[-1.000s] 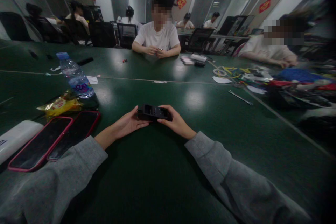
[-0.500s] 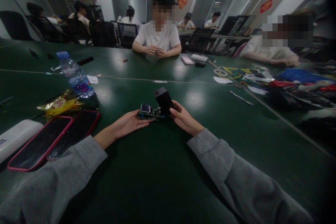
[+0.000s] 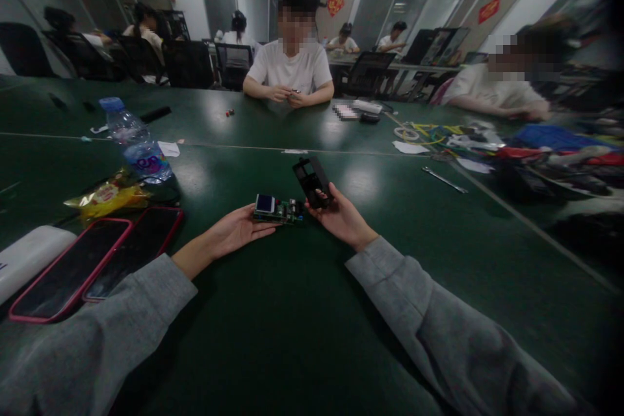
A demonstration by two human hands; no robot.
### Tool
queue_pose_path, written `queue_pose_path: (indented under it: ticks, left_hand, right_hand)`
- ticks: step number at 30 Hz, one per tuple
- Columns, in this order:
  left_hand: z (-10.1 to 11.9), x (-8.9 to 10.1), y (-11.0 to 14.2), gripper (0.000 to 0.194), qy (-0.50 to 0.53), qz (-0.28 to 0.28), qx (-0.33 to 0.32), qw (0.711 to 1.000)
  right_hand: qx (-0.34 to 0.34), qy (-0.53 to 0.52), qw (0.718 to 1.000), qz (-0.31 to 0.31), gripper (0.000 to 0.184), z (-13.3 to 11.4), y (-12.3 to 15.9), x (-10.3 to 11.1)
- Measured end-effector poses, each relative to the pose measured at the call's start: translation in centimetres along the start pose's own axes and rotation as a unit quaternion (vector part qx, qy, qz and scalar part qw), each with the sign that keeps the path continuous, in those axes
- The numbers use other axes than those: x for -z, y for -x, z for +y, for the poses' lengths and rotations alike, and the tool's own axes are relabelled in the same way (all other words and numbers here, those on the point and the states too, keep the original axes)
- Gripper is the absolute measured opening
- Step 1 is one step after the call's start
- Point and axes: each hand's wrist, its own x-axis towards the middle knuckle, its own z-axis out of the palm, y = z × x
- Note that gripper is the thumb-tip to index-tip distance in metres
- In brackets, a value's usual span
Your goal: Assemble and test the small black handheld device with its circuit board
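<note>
My left hand (image 3: 237, 230) holds a green circuit board (image 3: 283, 212) by its left end, with fingers beneath it. A small square screen (image 3: 265, 203) sits on the board's left part, and electronic parts crowd its right end. My right hand (image 3: 344, 216) grips a black plastic housing (image 3: 312, 183) by its lower right edge. The housing is tilted, and its rectangular openings face me. It is just up and to the right of the board, with a small gap between the two. Both are held over the green table (image 3: 273, 312).
On the left lie two phones (image 3: 73, 266) in red cases, a white box-like object (image 3: 32, 257), a yellow packet (image 3: 107, 198) and a water bottle (image 3: 136, 143). A wrench (image 3: 444, 180) and a pile of cables (image 3: 439, 136) lie right. Another person (image 3: 292, 68) sits opposite.
My right hand has turned the black housing so its openings now show, and it has come away from the board. The board is tipped so that its screen faces me more.
</note>
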Motion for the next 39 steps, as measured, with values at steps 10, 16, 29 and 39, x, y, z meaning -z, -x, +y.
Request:
queue_pose_path:
  ticks: [10,16,29,39]
  left_hand:
    - [-0.1,0.3,0.0,0.047,0.002,-0.003,0.003,1.000]
    - [-0.1,0.1,0.1,0.046,0.000,0.004,-0.006,1.000]
    - [-0.1,0.3,0.3,0.045,-0.008,-0.001,-0.003,1.000]
    - [-0.1,0.6,0.2,0.044,-0.016,-0.029,-0.004,0.999]
  right_hand:
    - [-0.026,-0.007,0.999,0.042,0.025,-0.2,0.2,-0.3]
    - [-0.019,0.079,0.996,0.026,0.023,0.0,0.9,-0.8]
    - [-0.022,0.066,0.997,0.024,0.029,0.0,0.1,0.2]
    - [0.001,0.073,0.997,0.016,0.023,0.2,0.2,-0.2]
